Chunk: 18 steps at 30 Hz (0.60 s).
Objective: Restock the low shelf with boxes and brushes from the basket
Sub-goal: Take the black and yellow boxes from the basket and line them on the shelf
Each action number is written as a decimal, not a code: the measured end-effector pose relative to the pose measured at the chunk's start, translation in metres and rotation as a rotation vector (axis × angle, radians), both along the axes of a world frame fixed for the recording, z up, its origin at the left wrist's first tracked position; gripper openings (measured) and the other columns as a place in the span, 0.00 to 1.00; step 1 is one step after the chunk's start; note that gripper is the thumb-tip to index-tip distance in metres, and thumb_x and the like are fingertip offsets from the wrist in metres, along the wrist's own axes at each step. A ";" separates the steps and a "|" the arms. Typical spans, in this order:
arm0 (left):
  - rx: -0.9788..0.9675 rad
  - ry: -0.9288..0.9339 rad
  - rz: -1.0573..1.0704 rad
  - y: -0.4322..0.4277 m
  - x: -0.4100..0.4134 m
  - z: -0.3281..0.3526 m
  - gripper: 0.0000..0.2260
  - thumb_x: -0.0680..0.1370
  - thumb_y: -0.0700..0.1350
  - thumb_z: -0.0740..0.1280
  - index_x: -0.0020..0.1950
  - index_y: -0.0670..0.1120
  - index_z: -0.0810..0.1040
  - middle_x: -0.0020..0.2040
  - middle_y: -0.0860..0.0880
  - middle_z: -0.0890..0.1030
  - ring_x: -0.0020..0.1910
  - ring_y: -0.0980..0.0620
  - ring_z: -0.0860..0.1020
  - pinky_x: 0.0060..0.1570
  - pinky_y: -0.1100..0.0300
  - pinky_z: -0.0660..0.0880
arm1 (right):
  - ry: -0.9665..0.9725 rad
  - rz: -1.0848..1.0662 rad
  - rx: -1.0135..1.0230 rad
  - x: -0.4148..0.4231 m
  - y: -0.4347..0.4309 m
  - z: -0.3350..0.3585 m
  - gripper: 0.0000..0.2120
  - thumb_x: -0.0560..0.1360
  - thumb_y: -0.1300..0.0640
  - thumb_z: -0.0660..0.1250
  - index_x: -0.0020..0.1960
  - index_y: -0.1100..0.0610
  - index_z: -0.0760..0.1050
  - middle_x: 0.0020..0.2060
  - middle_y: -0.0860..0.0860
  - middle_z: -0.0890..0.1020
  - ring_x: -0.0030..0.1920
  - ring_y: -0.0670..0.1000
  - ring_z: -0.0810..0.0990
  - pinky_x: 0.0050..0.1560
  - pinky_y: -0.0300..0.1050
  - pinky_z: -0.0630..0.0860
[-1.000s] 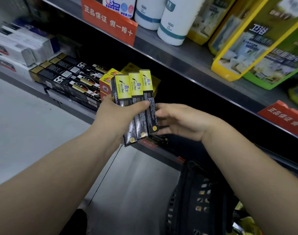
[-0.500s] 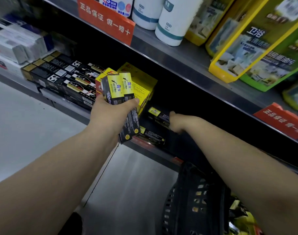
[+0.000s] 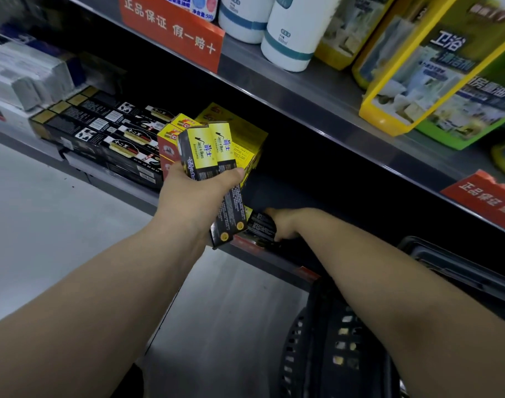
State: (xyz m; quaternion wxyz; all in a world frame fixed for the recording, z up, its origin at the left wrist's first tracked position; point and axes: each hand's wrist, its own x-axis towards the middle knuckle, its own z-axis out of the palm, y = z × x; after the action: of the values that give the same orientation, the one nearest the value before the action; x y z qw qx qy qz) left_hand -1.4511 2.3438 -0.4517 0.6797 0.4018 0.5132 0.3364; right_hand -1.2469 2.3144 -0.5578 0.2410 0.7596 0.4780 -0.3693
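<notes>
head-worn view, looking forward and down, close to low shelf [image 3: 277, 255], basket [image 3: 326, 340] at lower right

glossy cardboard boxes [image 3: 209, 156], brushed metal shelf [image 3: 311, 90]

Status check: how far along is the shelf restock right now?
Done: one black box lies on the low shelf, with the right hand gripping its end. In hand: the left hand holds two yellow-and-black boxes. Left: those two need shelving. The basket sits below with its contents hidden, and no brushes are visible on the shelf.
</notes>
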 end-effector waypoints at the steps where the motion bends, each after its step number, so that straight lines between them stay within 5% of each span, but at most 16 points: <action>1: -0.002 -0.004 -0.005 -0.001 0.001 0.001 0.21 0.68 0.47 0.76 0.59 0.49 0.76 0.48 0.55 0.81 0.41 0.60 0.78 0.33 0.67 0.68 | -0.013 0.004 -0.003 -0.001 0.001 0.005 0.32 0.73 0.61 0.69 0.73 0.57 0.59 0.66 0.57 0.71 0.63 0.56 0.72 0.60 0.45 0.70; 5: -0.044 -0.038 -0.036 -0.004 0.000 0.003 0.20 0.67 0.46 0.76 0.57 0.49 0.77 0.48 0.52 0.83 0.45 0.54 0.81 0.40 0.60 0.76 | -0.133 -0.013 0.194 -0.005 0.012 0.053 0.16 0.78 0.59 0.59 0.64 0.62 0.72 0.62 0.58 0.77 0.60 0.57 0.76 0.59 0.46 0.74; 7: -0.072 -0.056 -0.057 -0.005 0.000 0.003 0.19 0.67 0.46 0.77 0.55 0.50 0.77 0.48 0.51 0.83 0.46 0.50 0.82 0.45 0.54 0.78 | 0.266 -0.373 0.431 -0.016 0.006 0.085 0.14 0.78 0.62 0.56 0.59 0.58 0.77 0.58 0.57 0.80 0.57 0.55 0.79 0.58 0.49 0.75; 9: -0.083 -0.075 -0.077 -0.006 -0.001 0.002 0.16 0.67 0.46 0.77 0.51 0.51 0.78 0.46 0.51 0.84 0.45 0.50 0.83 0.43 0.54 0.79 | 0.940 -0.726 0.481 -0.034 -0.011 0.118 0.17 0.76 0.64 0.55 0.58 0.56 0.78 0.55 0.56 0.82 0.55 0.55 0.81 0.57 0.50 0.78; 11: -0.083 -0.098 -0.105 -0.007 -0.001 0.004 0.15 0.66 0.48 0.76 0.50 0.51 0.79 0.45 0.50 0.84 0.44 0.50 0.83 0.42 0.54 0.80 | 1.246 -0.761 0.462 -0.052 -0.029 0.134 0.19 0.74 0.62 0.59 0.65 0.57 0.72 0.56 0.56 0.81 0.56 0.56 0.80 0.57 0.51 0.78; 15: -0.093 -0.136 -0.183 -0.012 0.001 0.009 0.24 0.60 0.58 0.73 0.53 0.50 0.78 0.47 0.48 0.85 0.43 0.49 0.84 0.39 0.52 0.80 | 1.063 -0.586 0.661 -0.068 -0.046 0.137 0.28 0.70 0.64 0.70 0.67 0.55 0.66 0.58 0.57 0.78 0.53 0.55 0.81 0.53 0.52 0.79; 18: -0.081 -0.060 -0.181 -0.013 0.001 0.007 0.23 0.65 0.62 0.71 0.55 0.52 0.76 0.52 0.49 0.83 0.49 0.46 0.82 0.49 0.47 0.79 | 0.904 -0.549 0.633 -0.057 -0.046 0.135 0.28 0.71 0.67 0.68 0.67 0.55 0.65 0.59 0.56 0.78 0.56 0.60 0.80 0.56 0.58 0.75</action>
State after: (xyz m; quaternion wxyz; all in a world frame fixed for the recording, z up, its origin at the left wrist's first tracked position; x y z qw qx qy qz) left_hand -1.4503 2.3305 -0.4446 0.7381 0.4084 0.4674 0.2645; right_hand -1.3035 2.2684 -0.4227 -0.3265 0.6580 0.4064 -0.5434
